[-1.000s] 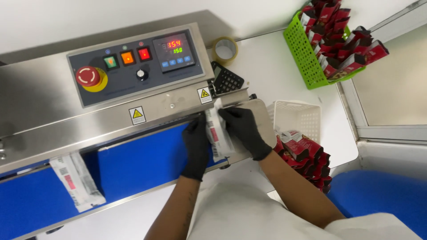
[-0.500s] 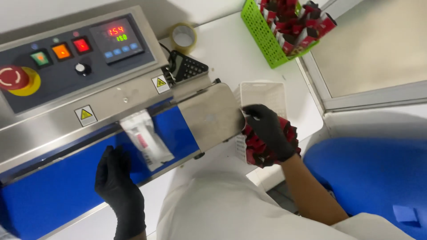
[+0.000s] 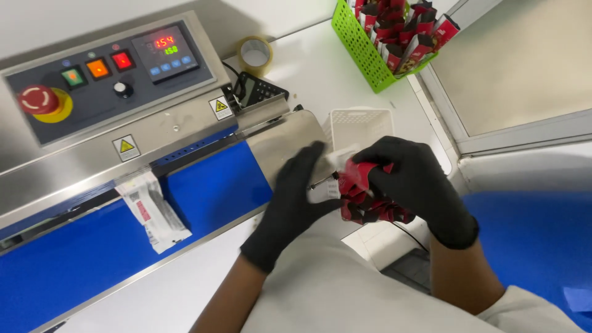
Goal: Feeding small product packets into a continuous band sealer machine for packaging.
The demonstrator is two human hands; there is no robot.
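- Presently, both hands, in black gloves, meet just right of the sealing machine's steel feed plate.
- Right hand: clenched around a bunch of red-and-black sachets, fingers wrapped over the top of it; the bunch sits directly above the person's white-clad lap.
- Left hand: fingers extended, tips touching a pale sachet at the edge of the red bunch (whether it is actually pinched or merely touched cannot be told, as the palm hides the contact).
- White perforated basket: standing on the white table just behind the hands, partly hidden by them.
- Sealing machine: blue conveyor belt running left to right under the steel housing; one white sachet with red print lies on the belt, its top edge under the housing, well apart from both hands.
- Control panel: red mushroom button on a yellow base at the left, green, orange and red square switches lit, a black knob, and a lit digital readout.
- Table behind the machine: a roll of clear tape and a dark calculator just beside each other.
- Green basket at the upper right, filled with upright red-and-black sachets.
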